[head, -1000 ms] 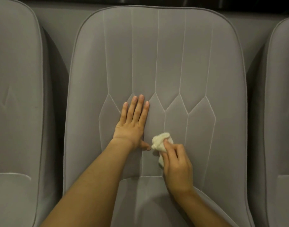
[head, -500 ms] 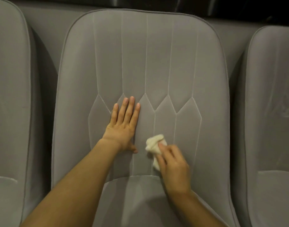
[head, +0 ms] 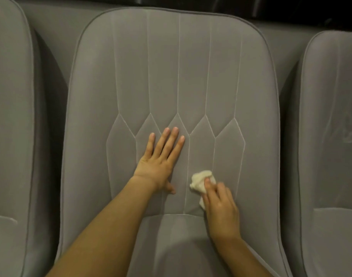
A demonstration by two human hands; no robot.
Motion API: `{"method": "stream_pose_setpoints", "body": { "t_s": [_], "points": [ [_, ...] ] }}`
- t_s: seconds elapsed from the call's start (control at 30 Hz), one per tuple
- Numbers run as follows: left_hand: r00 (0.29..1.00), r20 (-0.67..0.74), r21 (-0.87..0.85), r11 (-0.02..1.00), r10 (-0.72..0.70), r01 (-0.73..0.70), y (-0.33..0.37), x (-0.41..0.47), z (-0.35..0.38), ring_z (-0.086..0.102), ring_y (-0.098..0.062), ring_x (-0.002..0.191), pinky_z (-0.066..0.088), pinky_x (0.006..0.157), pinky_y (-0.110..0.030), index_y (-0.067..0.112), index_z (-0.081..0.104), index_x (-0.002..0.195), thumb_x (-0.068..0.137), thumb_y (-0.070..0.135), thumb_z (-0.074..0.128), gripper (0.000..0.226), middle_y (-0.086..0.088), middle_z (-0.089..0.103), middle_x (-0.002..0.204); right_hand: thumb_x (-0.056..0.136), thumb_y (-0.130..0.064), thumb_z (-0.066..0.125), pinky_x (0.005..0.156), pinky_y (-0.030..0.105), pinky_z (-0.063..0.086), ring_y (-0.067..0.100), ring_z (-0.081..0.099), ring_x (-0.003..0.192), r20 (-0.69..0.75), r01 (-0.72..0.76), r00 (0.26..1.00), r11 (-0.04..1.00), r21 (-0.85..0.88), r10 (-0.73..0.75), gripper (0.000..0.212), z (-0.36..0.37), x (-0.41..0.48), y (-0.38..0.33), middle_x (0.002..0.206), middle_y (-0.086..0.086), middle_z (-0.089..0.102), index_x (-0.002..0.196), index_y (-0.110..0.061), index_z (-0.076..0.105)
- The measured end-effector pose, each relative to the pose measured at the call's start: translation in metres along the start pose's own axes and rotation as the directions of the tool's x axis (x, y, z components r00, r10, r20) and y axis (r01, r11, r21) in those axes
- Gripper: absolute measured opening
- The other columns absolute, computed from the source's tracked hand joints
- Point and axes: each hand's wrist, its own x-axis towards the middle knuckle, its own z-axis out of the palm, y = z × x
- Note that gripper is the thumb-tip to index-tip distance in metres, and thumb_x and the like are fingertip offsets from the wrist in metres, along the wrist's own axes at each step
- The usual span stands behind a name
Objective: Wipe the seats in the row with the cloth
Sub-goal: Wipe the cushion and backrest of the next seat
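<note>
A grey upholstered seat (head: 171, 66) with white stitched panels fills the middle of the view. My left hand (head: 161, 156) lies flat on its lower backrest, fingers straight and together. Just to the right, my right hand (head: 221, 204) grips a small crumpled white cloth (head: 201, 179) and presses it against the backrest, a little above the seam where the seat cushion (head: 181, 246) begins. Part of the cloth is hidden under my fingers.
A matching grey seat (head: 9, 116) stands to the left and another grey seat (head: 330, 126) to the right, each separated by a dark gap. A dark strip runs along the top behind the row.
My right hand with the cloth has slid slightly to the right across the lower backrest. My left hand stays flat in place. The view has shifted a little.
</note>
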Motion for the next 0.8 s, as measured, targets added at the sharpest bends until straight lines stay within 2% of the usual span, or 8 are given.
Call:
{"method": "stream_pose_setpoints", "body": {
  "t_s": [0.1, 0.27, 0.33, 0.43, 0.53, 0.63, 0.7, 0.8],
  "points": [
    [0.999, 0.038, 0.011, 1.000, 0.001, -0.002, -0.004, -0.003, 0.002, -0.063, -0.025, 0.104, -0.045, 0.086, -0.044, 0.015, -0.060, 0.108, 0.074, 0.062, 0.068, 0.141, -0.007, -0.070, 0.109, 0.047, 0.001, 0.090, 0.045, 0.029, 0.044, 0.021, 0.039, 0.072, 0.064, 0.028, 0.997, 0.998, 0.061, -0.032, 0.079, -0.006, -0.011, 0.000, 0.091, 0.002, 0.040, 0.116, -0.008, 0.052],
    [0.999, 0.053, 0.045, 0.999, -0.008, 0.006, -0.005, -0.001, 0.006, -0.065, -0.025, 0.099, -0.046, 0.084, -0.042, 0.016, -0.062, 0.105, 0.075, 0.062, 0.067, 0.140, -0.007, -0.072, 0.104, 0.079, -0.007, 0.065, 0.056, 0.032, 0.047, 0.027, 0.053, 0.067, -0.164, 0.020, 0.986, 0.991, 0.135, 0.003, 0.041, -0.025, 0.049, -0.004, 0.091, 0.006, 0.045, 0.119, 0.001, 0.061],
    [0.998, 0.055, 0.044, 0.999, -0.006, 0.004, -0.005, -0.001, 0.007, -0.066, -0.025, 0.098, -0.045, 0.084, -0.043, 0.016, -0.063, 0.104, 0.075, 0.063, 0.066, 0.140, -0.007, -0.072, 0.104, 0.086, -0.014, 0.056, 0.058, 0.033, 0.049, 0.027, 0.053, 0.070, -0.169, -0.017, 0.985, 0.990, 0.138, 0.040, 0.037, -0.020, 0.063, -0.001, 0.090, 0.008, 0.047, 0.120, 0.001, 0.061],
    [0.999, 0.050, 0.022, 1.000, -0.011, 0.010, -0.003, -0.002, 0.006, -0.067, -0.025, 0.095, -0.045, 0.083, -0.043, 0.015, -0.063, 0.104, 0.074, 0.065, 0.067, 0.142, -0.008, -0.072, 0.104, 0.078, -0.007, 0.070, 0.058, 0.035, 0.043, 0.023, 0.042, 0.073, -0.097, -0.014, 0.995, 0.998, 0.065, 0.020, 0.041, -0.001, 0.031, 0.000, 0.091, 0.003, 0.038, 0.117, 0.000, 0.061],
    [0.999, 0.037, 0.009, 1.000, -0.010, 0.009, -0.001, -0.002, 0.006, -0.065, -0.026, 0.100, -0.045, 0.084, -0.044, 0.014, -0.061, 0.108, 0.073, 0.066, 0.067, 0.141, -0.008, -0.070, 0.108, 0.062, -0.003, 0.085, 0.047, 0.029, 0.044, 0.019, 0.037, 0.071, 0.031, -0.034, 0.999, 0.995, 0.096, 0.031, 0.053, 0.003, -0.003, -0.005, 0.089, 0.002, 0.036, 0.111, -0.002, 0.064],
    [0.995, -0.093, -0.010, 1.000, 0.023, -0.024, -0.005, -0.004, 0.003, -0.057, -0.030, 0.118, -0.041, 0.092, -0.044, 0.018, -0.056, 0.121, 0.066, 0.063, 0.074, 0.149, -0.008, -0.059, 0.128, 0.080, -0.018, 0.064, 0.050, 0.030, 0.049, 0.022, 0.050, 0.068, 0.034, -0.036, 0.999, 0.973, 0.230, 0.029, 0.034, -0.012, 0.010, -0.006, 0.088, 0.000, 0.037, 0.112, -0.007, 0.063],
    [0.978, -0.202, 0.002, 0.999, 0.042, -0.042, -0.006, -0.005, -0.009, -0.036, -0.029, 0.137, -0.033, 0.101, -0.049, 0.020, -0.044, 0.135, 0.055, 0.062, 0.080, 0.153, -0.007, -0.038, 0.146, 0.088, -0.021, 0.053, 0.058, 0.035, 0.048, 0.026, 0.052, 0.065, -0.027, -0.013, 0.999, 0.936, 0.352, 0.023, 0.030, -0.031, 0.043, -0.008, 0.086, 0.006, 0.043, 0.117, -0.015, 0.055],
    [0.960, -0.281, -0.022, 1.000, 0.007, -0.014, -0.007, 0.014, -0.049, -0.033, -0.032, 0.139, -0.029, 0.103, -0.053, 0.023, -0.048, 0.131, 0.060, 0.067, 0.075, 0.148, -0.003, -0.043, 0.144, 0.086, -0.014, 0.059, 0.057, 0.026, 0.038, 0.019, 0.045, 0.065, -0.210, 0.018, 0.976, 0.950, 0.312, 0.050, 0.029, -0.061, 0.125, -0.012, 0.084, 0.016, 0.051, 0.115, -0.008, 0.059]
  ]
}}
